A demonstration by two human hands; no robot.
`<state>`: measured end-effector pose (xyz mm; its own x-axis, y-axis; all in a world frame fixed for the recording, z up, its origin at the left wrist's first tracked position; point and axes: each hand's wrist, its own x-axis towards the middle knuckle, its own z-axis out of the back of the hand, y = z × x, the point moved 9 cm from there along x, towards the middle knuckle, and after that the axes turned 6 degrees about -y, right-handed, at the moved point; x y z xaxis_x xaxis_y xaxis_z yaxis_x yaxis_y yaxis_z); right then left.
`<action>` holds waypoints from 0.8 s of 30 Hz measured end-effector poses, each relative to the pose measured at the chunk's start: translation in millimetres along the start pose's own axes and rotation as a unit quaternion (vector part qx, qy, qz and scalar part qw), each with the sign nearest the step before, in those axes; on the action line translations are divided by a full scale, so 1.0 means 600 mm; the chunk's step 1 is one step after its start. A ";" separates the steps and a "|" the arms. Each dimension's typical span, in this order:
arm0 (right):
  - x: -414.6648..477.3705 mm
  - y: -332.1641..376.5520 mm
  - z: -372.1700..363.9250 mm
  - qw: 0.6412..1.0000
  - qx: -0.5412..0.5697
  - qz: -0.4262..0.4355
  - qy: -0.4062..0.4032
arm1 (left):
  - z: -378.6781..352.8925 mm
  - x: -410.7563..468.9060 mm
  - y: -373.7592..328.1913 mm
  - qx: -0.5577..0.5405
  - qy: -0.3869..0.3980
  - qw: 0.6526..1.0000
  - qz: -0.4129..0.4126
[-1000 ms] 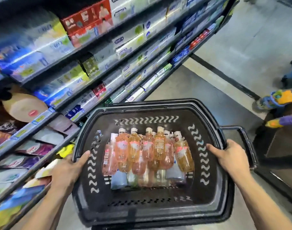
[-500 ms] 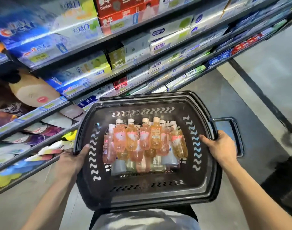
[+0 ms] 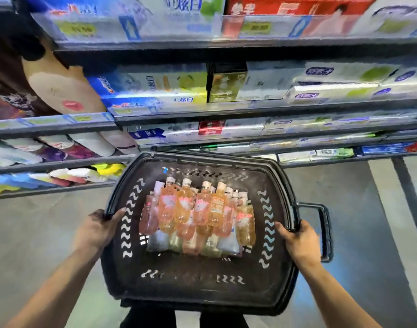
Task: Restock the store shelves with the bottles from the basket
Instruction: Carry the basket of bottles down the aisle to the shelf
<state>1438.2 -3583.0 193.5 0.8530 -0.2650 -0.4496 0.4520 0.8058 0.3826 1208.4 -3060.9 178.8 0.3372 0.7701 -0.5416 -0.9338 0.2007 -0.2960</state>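
Gripping opposite rims of the basket (image 3: 198,287), left hand (image 3: 97,229) and right hand (image 3: 300,242) hold bottles (image 3: 198,209) lying lengthwise, caps toward the shelves (image 3: 226,112), labels unreadably blurred.

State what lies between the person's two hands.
In the head view, the black plastic basket spans the gap between the left hand and right hand, which grip its opposite rims; pink and orange bottles lie inside it.

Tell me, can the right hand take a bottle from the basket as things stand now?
Probably not yet: the right hand and left hand both grip the basket rim and carry it. The bottles lie uncovered, so nothing else blocks them.
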 end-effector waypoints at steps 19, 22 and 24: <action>0.223 -0.004 -0.318 0.996 -0.054 0.030 0.071 | -0.242 0.198 0.181 -0.005 0.000 0.995 0.096; 0.240 -0.008 -0.353 0.994 -0.062 0.040 0.081 | -0.268 0.210 0.197 0.001 0.008 0.994 0.109; 0.250 -0.008 -0.370 0.993 -0.065 0.050 0.084 | -0.278 0.212 0.197 -0.004 0.006 0.994 0.110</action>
<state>1506.2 -3508.9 -55.0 0.8314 -0.0964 -0.5472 0.3205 0.8877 0.3305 1161.2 -3040.3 -56.4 0.1262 0.7875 -0.6033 -0.9842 0.0230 -0.1758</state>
